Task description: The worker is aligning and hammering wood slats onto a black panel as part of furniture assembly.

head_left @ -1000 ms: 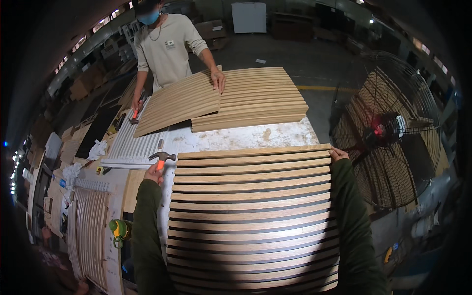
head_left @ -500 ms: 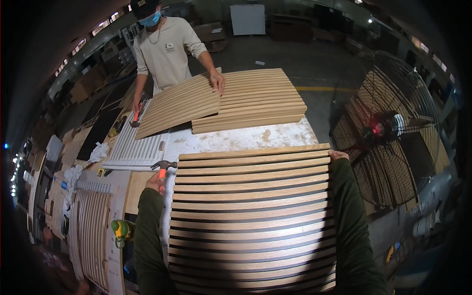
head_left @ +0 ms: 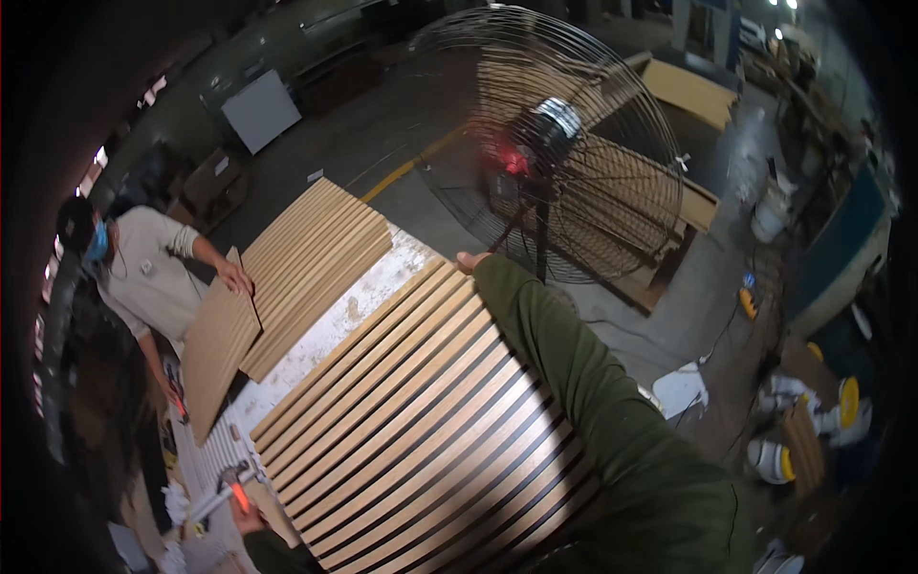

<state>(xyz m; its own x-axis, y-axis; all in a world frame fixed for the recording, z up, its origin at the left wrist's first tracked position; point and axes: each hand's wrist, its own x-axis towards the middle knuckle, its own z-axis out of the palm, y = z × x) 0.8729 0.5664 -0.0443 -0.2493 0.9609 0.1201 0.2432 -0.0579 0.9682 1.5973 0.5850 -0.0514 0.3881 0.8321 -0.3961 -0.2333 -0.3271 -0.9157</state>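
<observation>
A slatted wood panel (head_left: 406, 407), pale slats with dark gaps between them, lies in front of me. My right hand (head_left: 469, 261) grips its far right corner; the green sleeve hides part of that edge. At the panel's left edge my left hand (head_left: 248, 518) is closed around the orange handle of a claw hammer (head_left: 231, 476), metal head upward. Across the white worktable (head_left: 287, 368), a masked co-worker's hand (head_left: 234, 277) rests on a tilted slatted panel (head_left: 220, 340). Their other hand, lower down, is by another orange-handled tool (head_left: 179, 404).
A stack of slatted panels (head_left: 311, 268) stands on the table beyond mine. To the right is a large caged floor fan (head_left: 535, 143) with wooden boards behind it. White buckets (head_left: 770, 461) and a cable lie on the floor at right.
My view has swung to the right and tilted, so the fan sits nearer the middle. Both hands keep their places at the panel, hammer still in the left.
</observation>
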